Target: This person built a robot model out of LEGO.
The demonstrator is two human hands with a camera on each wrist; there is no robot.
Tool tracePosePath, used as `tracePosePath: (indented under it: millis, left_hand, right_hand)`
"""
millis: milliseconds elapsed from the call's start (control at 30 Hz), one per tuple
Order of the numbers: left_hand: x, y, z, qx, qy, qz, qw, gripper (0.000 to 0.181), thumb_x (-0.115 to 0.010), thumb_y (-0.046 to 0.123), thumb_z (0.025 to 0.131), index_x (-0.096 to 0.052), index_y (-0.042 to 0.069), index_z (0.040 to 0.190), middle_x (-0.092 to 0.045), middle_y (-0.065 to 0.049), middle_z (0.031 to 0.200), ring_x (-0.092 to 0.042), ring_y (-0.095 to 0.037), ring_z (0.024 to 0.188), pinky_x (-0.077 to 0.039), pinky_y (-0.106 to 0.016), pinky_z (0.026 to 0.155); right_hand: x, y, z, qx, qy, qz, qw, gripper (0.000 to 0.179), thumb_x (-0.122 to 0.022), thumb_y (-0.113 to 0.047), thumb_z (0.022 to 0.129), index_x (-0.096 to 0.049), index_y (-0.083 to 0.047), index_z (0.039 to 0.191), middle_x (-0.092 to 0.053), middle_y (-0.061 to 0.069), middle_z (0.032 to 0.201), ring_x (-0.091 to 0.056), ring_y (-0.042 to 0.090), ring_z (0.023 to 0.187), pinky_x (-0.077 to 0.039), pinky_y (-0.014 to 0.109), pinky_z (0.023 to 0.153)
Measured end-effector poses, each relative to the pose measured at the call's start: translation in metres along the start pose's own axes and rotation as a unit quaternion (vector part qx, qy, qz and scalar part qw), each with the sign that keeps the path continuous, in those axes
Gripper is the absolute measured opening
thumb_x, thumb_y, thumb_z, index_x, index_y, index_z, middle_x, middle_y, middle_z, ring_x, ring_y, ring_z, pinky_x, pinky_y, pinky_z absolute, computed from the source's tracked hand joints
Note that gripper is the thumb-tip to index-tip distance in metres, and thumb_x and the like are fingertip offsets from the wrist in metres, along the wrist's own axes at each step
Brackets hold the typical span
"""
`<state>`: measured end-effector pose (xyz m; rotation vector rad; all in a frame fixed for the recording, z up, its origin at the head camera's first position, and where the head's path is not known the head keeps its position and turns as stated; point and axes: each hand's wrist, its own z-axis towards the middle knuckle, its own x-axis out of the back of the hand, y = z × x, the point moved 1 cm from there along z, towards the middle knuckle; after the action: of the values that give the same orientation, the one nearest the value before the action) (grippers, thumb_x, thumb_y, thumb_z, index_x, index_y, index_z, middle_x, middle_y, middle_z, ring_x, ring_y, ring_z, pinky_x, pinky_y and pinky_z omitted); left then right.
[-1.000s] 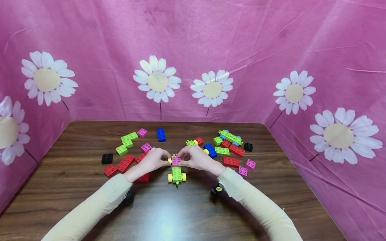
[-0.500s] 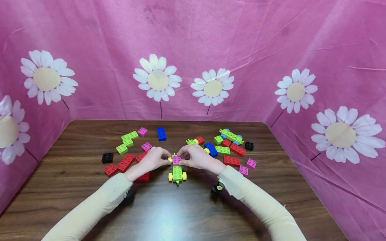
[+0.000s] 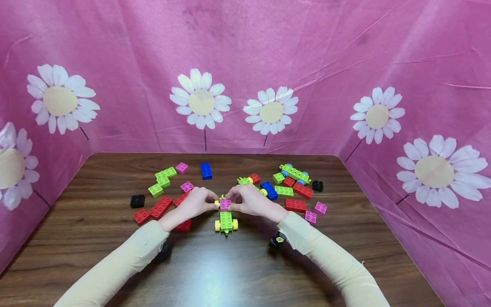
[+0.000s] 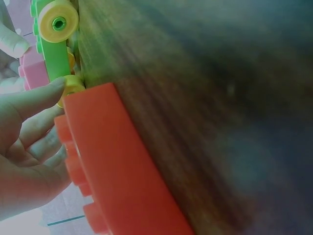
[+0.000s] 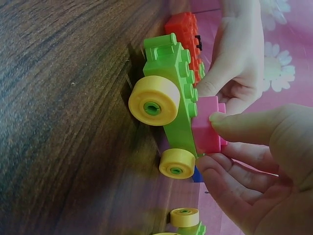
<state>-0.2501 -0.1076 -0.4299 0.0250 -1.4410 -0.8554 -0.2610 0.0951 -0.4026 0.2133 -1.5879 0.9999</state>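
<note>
A person in cream sleeves point(image 3: 128, 255) worked with both hands over a green wheeled base point(image 3: 226, 219), which stood on the worktop point(image 3: 76, 232) at the centre, its hooked end toward the wearer. The left grip point(image 3: 197, 202) was closed to a narrow pinch on a yellow wheel point(image 4: 74, 84) at the base's far end, thumb against the wheel and fingers curled close by. The right grip point(image 3: 248, 200) pinched a pink brick point(image 3: 225, 204) set on the far end of the base, its thumb on the brick's side and its other fingers bent round toward the base's end; whether the brick was fully pressed home could not be told. The studs at the near end were bare, with a yellow wheel on either side.

Just beside the left hand, a red brick point(image 4: 117, 161) loomed large in the left wrist view. More loose pieces lay beyond: a black brick point(image 3: 137, 201) and green bricks point(image 3: 163, 181) on the left, a blue brick point(image 3: 206, 170) near the back, and a blue-wheeled green base point(image 3: 295, 172) on the right. A pink backdrop point(image 3: 245, 47) printed with daisies hung behind.
</note>
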Motion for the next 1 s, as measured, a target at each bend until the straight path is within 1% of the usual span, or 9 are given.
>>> tracePosePath:
  millis: [267, 633, 1000]
  left_hand:
    - [0.0, 0.0006, -0.0003, 0.002, 0.0, -0.002, 1.0, 0.017, -0.078, 0.014, 0.083, -0.078, 0.002, 0.095, -0.078, -0.01, 0.092, -0.074, -0.022, 0.087, -0.058, -0.036, 0.077]
    - [0.0008, 0.0016, -0.001, 0.008, -0.004, -0.002, 1.0, 0.018, -0.078, 0.014, 0.083, -0.077, 0.001, 0.096, -0.078, -0.01, 0.092, -0.073, -0.021, 0.085, -0.058, -0.035, 0.076]
    - [0.002, 0.0021, -0.0007, 0.014, -0.012, -0.008, 0.9998, 0.019, -0.078, 0.013, 0.083, -0.076, 0.0, 0.097, -0.077, -0.011, 0.089, -0.072, -0.02, 0.08, -0.058, -0.033, 0.074]
  right_hand:
    - [-0.0006, 0.0004, 0.0003, -0.01, -0.004, 0.001, 0.9999, 0.025, -0.078, -0.019, 0.086, -0.072, -0.006, 0.106, -0.075, 0.005, 0.098, -0.069, 0.015, 0.086, -0.058, 0.025, 0.08]
    - [-0.0027, 0.0028, -0.0007, -0.013, 0.003, 0.009, 0.9999, 0.025, -0.078, -0.02, 0.086, -0.072, -0.007, 0.106, -0.076, 0.004, 0.099, -0.069, 0.013, 0.087, -0.058, 0.024, 0.08]
    - [-0.0049, 0.0032, -0.0028, -0.017, 0.008, 0.018, 0.9997, 0.028, -0.077, -0.02, 0.087, -0.071, -0.005, 0.11, -0.075, 0.006, 0.1, -0.07, 0.015, 0.089, -0.059, 0.027, 0.082]
